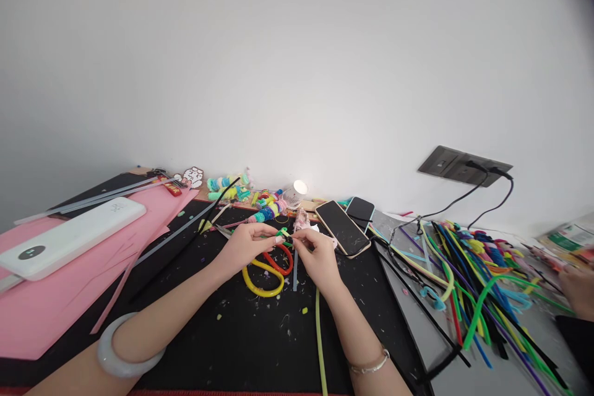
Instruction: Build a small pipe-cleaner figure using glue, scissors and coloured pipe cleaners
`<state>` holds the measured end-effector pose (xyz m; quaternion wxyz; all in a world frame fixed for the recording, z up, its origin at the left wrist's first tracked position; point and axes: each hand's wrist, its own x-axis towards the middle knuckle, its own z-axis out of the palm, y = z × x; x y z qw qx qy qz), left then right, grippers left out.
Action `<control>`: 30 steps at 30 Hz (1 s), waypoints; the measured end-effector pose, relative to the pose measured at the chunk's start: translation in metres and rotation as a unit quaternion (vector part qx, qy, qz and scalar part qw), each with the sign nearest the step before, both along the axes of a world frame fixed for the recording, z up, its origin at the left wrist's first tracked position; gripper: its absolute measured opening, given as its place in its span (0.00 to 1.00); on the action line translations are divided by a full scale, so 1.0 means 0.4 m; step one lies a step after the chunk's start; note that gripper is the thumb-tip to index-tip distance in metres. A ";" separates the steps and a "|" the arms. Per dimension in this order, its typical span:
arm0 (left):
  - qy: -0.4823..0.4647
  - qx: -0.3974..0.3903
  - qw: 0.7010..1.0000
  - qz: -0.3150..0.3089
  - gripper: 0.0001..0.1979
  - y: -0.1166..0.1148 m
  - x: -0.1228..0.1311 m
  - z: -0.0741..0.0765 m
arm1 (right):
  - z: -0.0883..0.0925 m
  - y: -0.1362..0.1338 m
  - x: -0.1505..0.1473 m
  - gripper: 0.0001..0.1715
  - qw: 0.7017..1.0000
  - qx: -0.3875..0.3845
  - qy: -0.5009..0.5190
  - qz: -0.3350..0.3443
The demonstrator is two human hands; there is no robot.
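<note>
My left hand [245, 246] and my right hand [315, 255] meet over the black mat [250, 334], both pinching a small green pipe-cleaner piece [282, 234] between their fingertips. Just below the hands lie scissors with a yellow and a red handle loop [266, 272]. A long pale green stem [319, 340] runs down from under my right hand toward the near edge. My left wrist wears a pale bangle [121, 349], my right wrist a thin bracelet [370, 366].
Two phones [346, 224] lie beyond my right hand. A heap of coloured pipe cleaners [482, 278] covers the right side. Pink paper [55, 284] with a white power bank [65, 240] sits left. Another person's hand [578, 288] shows at the right edge.
</note>
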<state>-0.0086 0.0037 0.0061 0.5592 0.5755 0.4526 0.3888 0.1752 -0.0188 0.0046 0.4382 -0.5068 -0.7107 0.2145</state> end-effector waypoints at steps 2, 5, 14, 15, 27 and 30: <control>-0.003 0.005 1.000 0.006 0.21 0.002 0.001 -0.003 | 0.000 0.000 0.000 0.07 1.000 -0.002 -0.001 -0.001; -0.002 0.012 1.000 0.019 0.20 0.003 0.001 -0.006 | 0.001 0.002 -0.001 0.07 1.000 -0.001 -0.004 0.000; -0.003 0.016 1.000 0.010 0.18 -0.001 -0.002 0.006 | 0.009 -0.005 -0.004 0.07 1.000 0.008 -0.009 0.003; -0.004 0.014 1.000 0.008 0.18 -0.001 -0.002 0.007 | 0.010 -0.006 -0.004 0.07 1.000 0.009 -0.009 0.003; -0.030 -0.027 0.999 -0.017 0.18 0.001 -0.009 0.000 | 0.007 0.000 0.000 0.07 0.999 -0.030 0.042 0.017; -0.037 -0.032 0.998 -0.031 0.18 0.005 -0.013 -0.005 | 0.010 0.000 0.002 0.07 0.997 -0.043 0.059 0.027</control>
